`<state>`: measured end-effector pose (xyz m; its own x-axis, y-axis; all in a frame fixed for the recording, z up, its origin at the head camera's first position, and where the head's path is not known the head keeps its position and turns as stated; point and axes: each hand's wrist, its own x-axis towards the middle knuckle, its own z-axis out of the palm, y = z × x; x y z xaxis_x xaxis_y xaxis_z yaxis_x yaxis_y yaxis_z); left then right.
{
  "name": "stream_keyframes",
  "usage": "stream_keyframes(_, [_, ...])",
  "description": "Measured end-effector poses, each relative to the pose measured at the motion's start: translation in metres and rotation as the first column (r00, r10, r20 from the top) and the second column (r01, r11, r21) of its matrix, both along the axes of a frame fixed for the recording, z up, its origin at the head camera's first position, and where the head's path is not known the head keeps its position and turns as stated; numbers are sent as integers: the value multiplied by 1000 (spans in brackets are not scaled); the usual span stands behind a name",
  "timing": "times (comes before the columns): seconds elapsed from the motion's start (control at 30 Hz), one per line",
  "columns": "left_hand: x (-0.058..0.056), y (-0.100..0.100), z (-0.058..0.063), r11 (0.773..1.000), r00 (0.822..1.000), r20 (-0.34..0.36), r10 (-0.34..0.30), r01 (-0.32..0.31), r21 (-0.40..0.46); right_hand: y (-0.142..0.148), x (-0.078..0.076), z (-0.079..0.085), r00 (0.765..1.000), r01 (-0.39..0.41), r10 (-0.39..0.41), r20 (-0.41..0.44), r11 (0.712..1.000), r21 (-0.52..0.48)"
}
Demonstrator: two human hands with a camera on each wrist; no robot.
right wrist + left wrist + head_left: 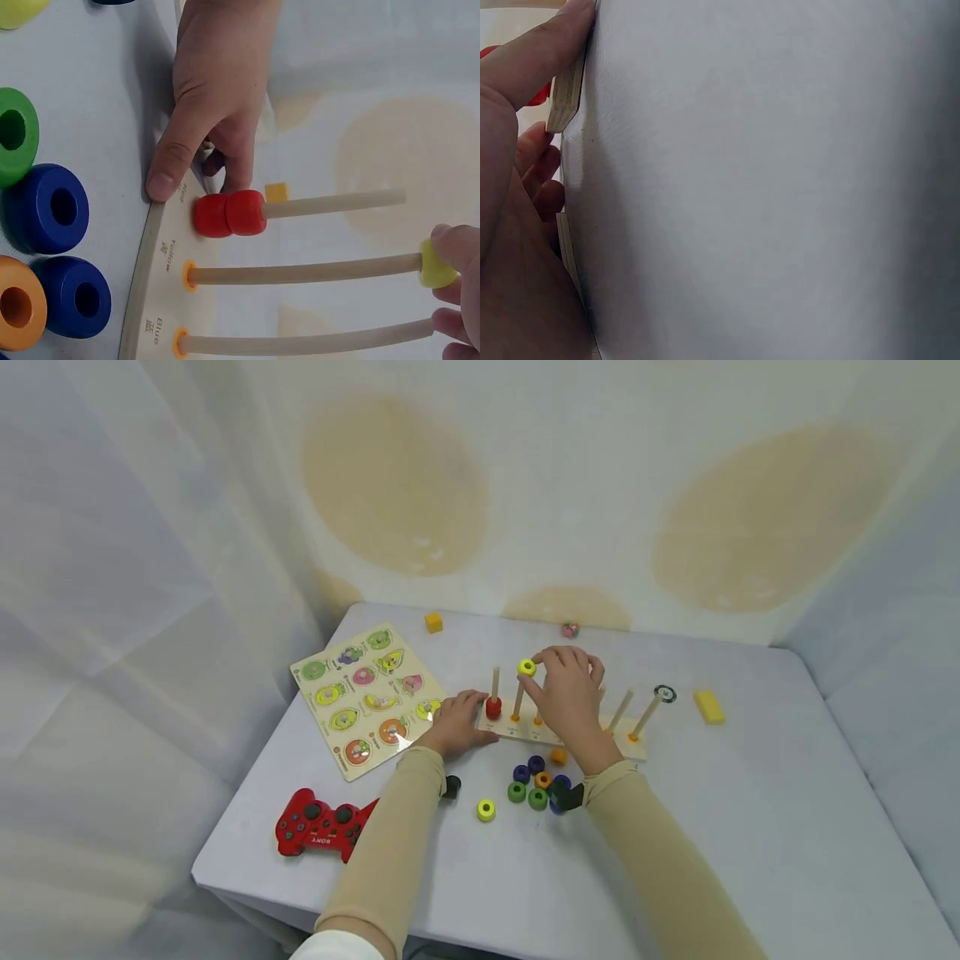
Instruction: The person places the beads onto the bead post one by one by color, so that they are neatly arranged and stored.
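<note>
- The yellow bead [433, 270] sits at the top of the Yellow peg [300, 274] on the peg board [161, 289]; whether its hole has met the tip, I cannot tell.
- The right hand [566, 693], above the peg board, pinches that bead between thumb and fingertips.
- The left hand [452, 727] grips the peg board's left end, thumb at the near edge and fingers round behind, apparently to steady it.
- The step in hand seems to be threading yellow; the next move probably calls for lining up the hole, lowering the bead and letting go.
- Two red beads [210, 217] sit on the peg board's leftmost peg.
- Printed on the peg board: "Red", "Yellow" and "Blue", the last two with Chinese characters.
- On the near side of the peg board lie loose green beads [30, 142], blue beads [41, 187], an orange bead [36, 311] and a second yellow one [480, 814].
- Left of the peg board is a fruit puzzle [367, 720], its captions too small to read.
- Nearer the person, left of the peg board, a red controller [322, 827] reads "SONY", upside down.
- Right of the peg board: a yellow block [708, 707].
</note>
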<state>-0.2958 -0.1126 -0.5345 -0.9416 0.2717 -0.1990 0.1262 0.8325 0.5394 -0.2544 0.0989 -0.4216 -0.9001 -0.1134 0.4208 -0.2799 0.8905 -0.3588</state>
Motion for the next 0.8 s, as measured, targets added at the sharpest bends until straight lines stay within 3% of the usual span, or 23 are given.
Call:
stream_keyframes(0.13, [6, 1, -2, 1000, 1000, 12, -3, 3, 15, 0, 1, -1, 996, 14, -18, 92, 999, 42])
stream_keyframes(0.37, [13, 2, -2, 1000, 1000, 16, -5, 5, 0, 1, 4, -8, 993, 17, -22, 116, 999, 45])
stream_keyframes(0.63, [7, 0, 6, 1000, 1000, -8, -3, 3, -13, 8, 6, -1, 999, 1, 2, 45, 998, -60])
stream_keyframes(0.8, [4, 1, 9, 1000, 1000, -2, -18, 18, -23, 10, 17, -10, 997, -73, 71, -24, 992, -102])
